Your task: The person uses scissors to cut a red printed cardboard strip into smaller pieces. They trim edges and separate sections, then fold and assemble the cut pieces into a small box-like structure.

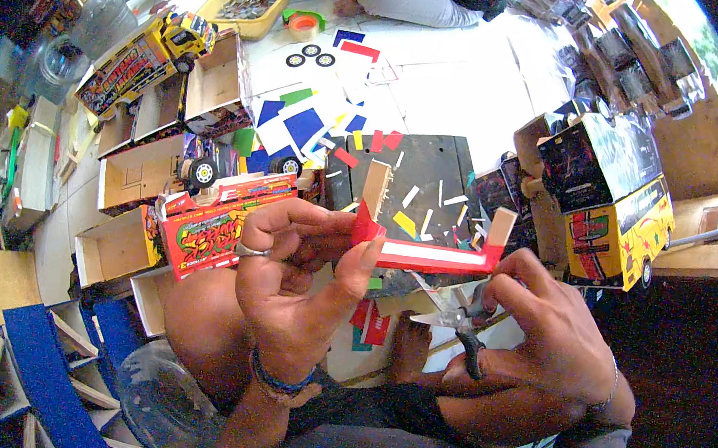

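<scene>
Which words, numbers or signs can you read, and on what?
Wording isn't copied here; lettering shows on:
Yellow toy truck, upper left: large side lettering.
Red printed panel by the left hand: stylised lettering.
Yellow-and-black toy vehicle, right: side lettering; smaller print blurred.
Red-and-white strip: none visible.

My left hand (307, 258) pinched left end of red-and-white U-shaped piece (438, 259) between thumb and fingers, bare tan tips upright. My right hand (545, 331) held dark-handled scissors (457, 319), blades parted and pointing left, fingertips at piece's right corner. Beneath, black board (445, 157) bore scattered paper scraps (405, 223). Red printed panel (219, 225) stood beside my left hand. Yellow toy truck (135, 61) sat farther left, black-and-yellow toy vehicle (615, 242) at right. Farther off, saw three small wheels (296, 61), orange tape roll (304, 22), yellow basket (275, 10), person's grey trouser leg (413, 0).
</scene>
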{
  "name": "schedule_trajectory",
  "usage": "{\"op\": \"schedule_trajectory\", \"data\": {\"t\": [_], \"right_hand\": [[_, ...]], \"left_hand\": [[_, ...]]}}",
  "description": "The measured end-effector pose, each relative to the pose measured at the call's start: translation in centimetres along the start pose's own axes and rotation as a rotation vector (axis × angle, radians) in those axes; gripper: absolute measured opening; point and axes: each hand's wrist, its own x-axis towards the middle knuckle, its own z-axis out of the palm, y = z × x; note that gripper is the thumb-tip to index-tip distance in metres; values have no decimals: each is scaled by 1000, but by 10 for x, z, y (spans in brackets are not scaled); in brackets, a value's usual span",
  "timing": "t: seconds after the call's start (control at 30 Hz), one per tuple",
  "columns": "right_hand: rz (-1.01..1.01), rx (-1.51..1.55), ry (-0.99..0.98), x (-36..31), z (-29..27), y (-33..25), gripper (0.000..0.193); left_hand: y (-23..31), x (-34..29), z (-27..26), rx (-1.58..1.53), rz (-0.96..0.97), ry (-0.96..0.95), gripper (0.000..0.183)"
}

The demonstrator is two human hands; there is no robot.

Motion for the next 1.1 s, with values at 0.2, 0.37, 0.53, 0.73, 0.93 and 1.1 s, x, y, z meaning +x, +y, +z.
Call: {"op": "schedule_trajectory", "data": {"t": [0.2, 0.37, 0.53, 0.73, 0.93, 1.1], "right_hand": [[19, 86, -144, 9, -1, 6, 40], [101, 82, -327, 15, -7, 15, 37], [97, 69, -354, 22, -8, 18, 40], [104, 131, -353, 23, -2, 23, 36], [131, 1012, -14, 31, 16, 21, 37], [-34, 1362, 69, 51, 25, 21, 47]], "left_hand": [[-2, -3, -1, 48, 160, -56, 51], [-1, -4, -1, 81, 156, -18, 48], [3, -3, -1, 9, 66, 24, 46], [1, -2, 3, -40, 82, 37, 50], [4, -5, 6, -28, -64, 28, 56], [5, -9, 8, -139, -325, -119, 66]]}}
